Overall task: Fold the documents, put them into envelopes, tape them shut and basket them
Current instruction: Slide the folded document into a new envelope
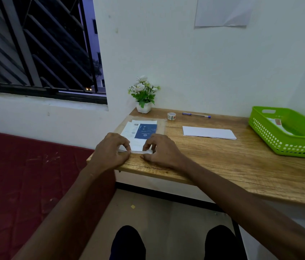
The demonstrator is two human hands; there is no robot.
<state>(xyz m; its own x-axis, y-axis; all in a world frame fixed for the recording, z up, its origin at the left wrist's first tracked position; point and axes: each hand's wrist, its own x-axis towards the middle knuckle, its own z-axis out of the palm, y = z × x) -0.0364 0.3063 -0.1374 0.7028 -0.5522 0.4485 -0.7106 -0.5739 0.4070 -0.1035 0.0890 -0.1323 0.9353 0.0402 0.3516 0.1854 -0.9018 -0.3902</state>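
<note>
Head view, one frame, catalogued by position on the wooden bench (223,158).

Near left corner: a stack of printed documents (138,131), the top sheet carrying a blue panel, lying on what looks like a clear plastic sleeve. Both hands are at the near edge of the top sheet. The left hand (110,150) has its fingers curled, pinching the lifted or rolled-over paper edge between thumb and fingertips. The right hand (160,151) is likewise curled, fingertips on the same edge and thumb laid along the bench just below it. Judged step: the first fold of this document is being started; no finished crease is visible.

Centre: white envelopes (209,132), lying flat and apart from the documents; how many cannot be told. None appears to have been taken up for the present document.

Rear: a roll of tape (171,116) standing on its side, a blue pen (196,115) just beside it, and a small potted plant (143,94) at the wall corner. The tape is well clear of both hands.

Right edge: a green basket (279,139), holding at least one pale item with a red mark, probably a finished envelope, though this is partly hidden by the basket wall.

Progress, as judged: at least one piece seems already basketed. For the current document, folding has begun; inserting, taping and basketing remain. Further sheets lie beneath it, so more rounds are likely left.
</note>
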